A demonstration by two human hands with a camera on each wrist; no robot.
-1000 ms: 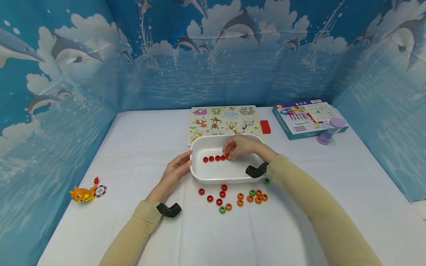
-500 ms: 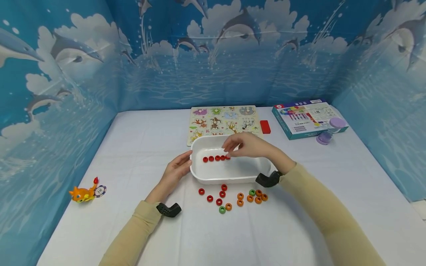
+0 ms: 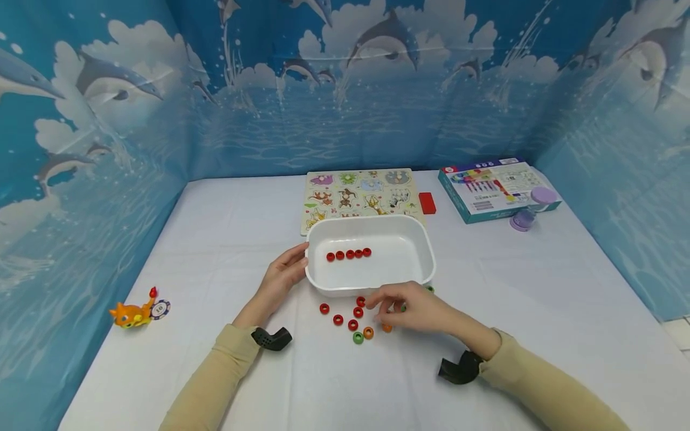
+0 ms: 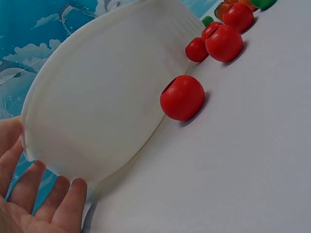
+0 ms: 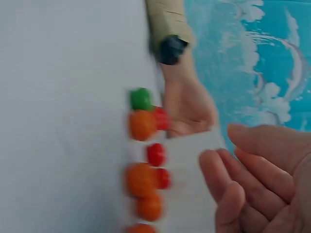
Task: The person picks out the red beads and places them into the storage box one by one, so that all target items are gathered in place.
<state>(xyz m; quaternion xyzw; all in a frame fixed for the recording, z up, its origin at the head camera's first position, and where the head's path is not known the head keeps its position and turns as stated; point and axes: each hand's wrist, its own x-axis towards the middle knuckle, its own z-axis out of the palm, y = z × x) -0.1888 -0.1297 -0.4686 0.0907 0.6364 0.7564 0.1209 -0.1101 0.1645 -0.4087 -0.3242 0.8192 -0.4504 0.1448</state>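
Note:
A white tray (image 3: pixel 399 254) stands in the middle of the table, with a row of several red beads (image 3: pixel 350 254) on its floor. My left hand (image 3: pixel 280 276) rests on the tray's left end; in the left wrist view its fingers (image 4: pixel 68 204) touch the outer wall and curl round nothing. Just in front of the tray my right hand (image 3: pixel 412 306) is over the loose beads, its fingers loosely bent and nothing between them. Red beads (image 3: pixel 338 319) lie left of it. A green bead (image 3: pixel 358 338) and an orange bead (image 3: pixel 368 333) lie nearer me; the hand hides others.
Behind the tray lies an animal puzzle board (image 3: pixel 361 194) with a red block (image 3: pixel 427 203) beside it. A game box (image 3: pixel 498 190) and a purple-lidded jar (image 3: pixel 523 220) are at the back right. An orange toy animal (image 3: pixel 131 315) and a chip (image 3: pixel 160 309) sit at the left.
My right hand has left the bead row, where another red bead now lies, and moved toward me to the loose beads in front of the tray. The left hand stays at the tray.

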